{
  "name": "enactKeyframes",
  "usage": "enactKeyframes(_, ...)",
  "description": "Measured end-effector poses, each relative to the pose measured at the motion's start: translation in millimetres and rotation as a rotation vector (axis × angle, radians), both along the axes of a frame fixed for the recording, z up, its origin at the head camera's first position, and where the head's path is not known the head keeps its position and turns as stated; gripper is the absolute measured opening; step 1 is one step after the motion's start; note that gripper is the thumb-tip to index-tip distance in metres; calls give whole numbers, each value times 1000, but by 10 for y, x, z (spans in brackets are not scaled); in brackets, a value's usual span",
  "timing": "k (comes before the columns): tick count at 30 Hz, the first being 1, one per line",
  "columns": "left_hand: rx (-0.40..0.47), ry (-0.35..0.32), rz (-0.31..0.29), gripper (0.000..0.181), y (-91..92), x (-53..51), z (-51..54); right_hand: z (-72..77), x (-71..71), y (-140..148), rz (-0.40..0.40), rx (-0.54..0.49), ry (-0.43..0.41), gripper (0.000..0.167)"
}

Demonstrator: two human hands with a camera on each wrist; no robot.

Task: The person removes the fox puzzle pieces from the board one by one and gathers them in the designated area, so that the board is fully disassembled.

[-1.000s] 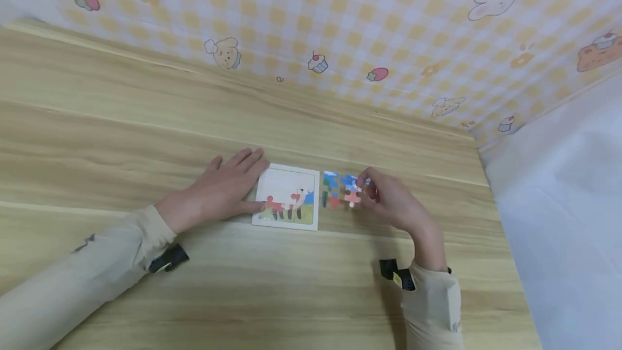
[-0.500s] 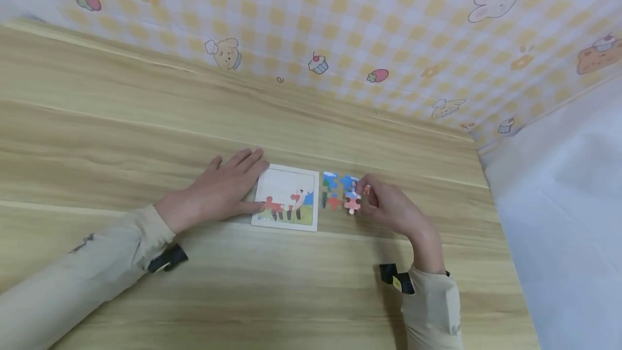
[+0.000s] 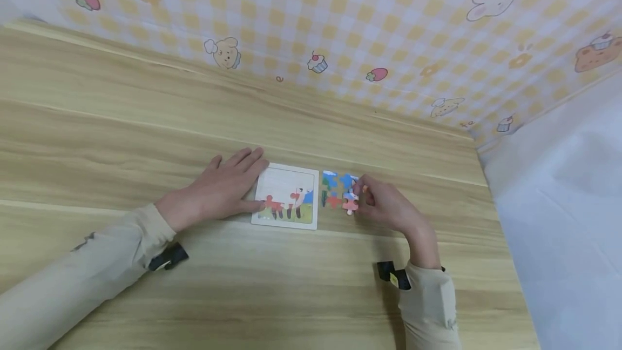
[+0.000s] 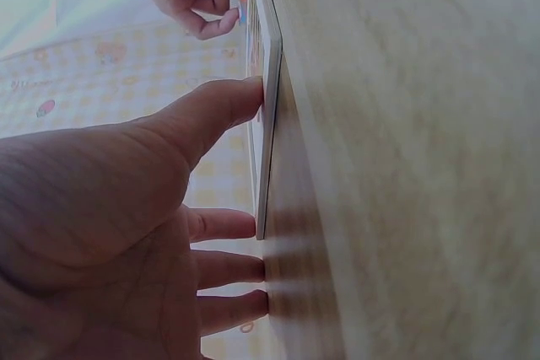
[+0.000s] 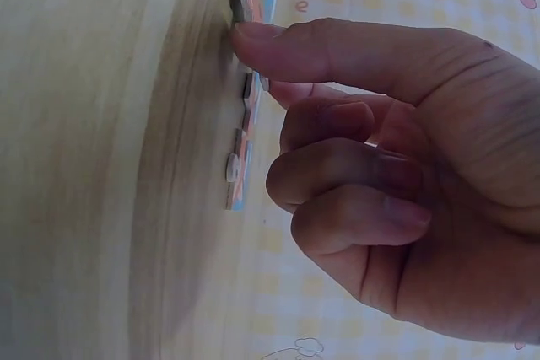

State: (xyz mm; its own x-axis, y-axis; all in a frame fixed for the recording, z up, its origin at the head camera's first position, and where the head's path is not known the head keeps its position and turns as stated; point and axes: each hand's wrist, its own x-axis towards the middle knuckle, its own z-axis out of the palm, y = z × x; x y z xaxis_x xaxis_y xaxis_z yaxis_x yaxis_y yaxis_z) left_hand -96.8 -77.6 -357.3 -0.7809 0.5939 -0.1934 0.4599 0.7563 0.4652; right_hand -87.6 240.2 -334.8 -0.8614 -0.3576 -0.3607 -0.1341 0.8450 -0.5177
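a woodgrain table [image 3: 252,296] meets yellow-checked cloth [image 3: 296,9]; the left hand [image 3: 221,190] lies straight-fingered, thumb on the flat square puzzle board [image 3: 282,180]; beside it, the right hand [image 3: 389,204] pinches a knobbed pink piece [image 3: 350,202]. the right wrist view adds piece edges the head view hides.

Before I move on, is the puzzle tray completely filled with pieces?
No, the upper part of the puzzle tray is bare, and loose pieces lie beside it.
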Motion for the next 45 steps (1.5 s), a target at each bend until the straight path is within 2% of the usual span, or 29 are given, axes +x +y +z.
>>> enactKeyframes(5, 0, 4, -4, 79, -6, -1, -4, -30, -12, -2, -10, 1, -15, 25)
enactKeyframes(12, 4, -3, -4, 78, -6, -7, -19, -38, -20, 18, 30, -6, 9, 24)
enactKeyframes(20, 4, -5, 0, 79, 5, -11, -25, -45, -22, 18, 15, -8, -13, 24)
enactKeyframes(45, -1, 16, -5, 77, 3, 6, -5, -60, -19, 11, 6, 14, -3, 28)
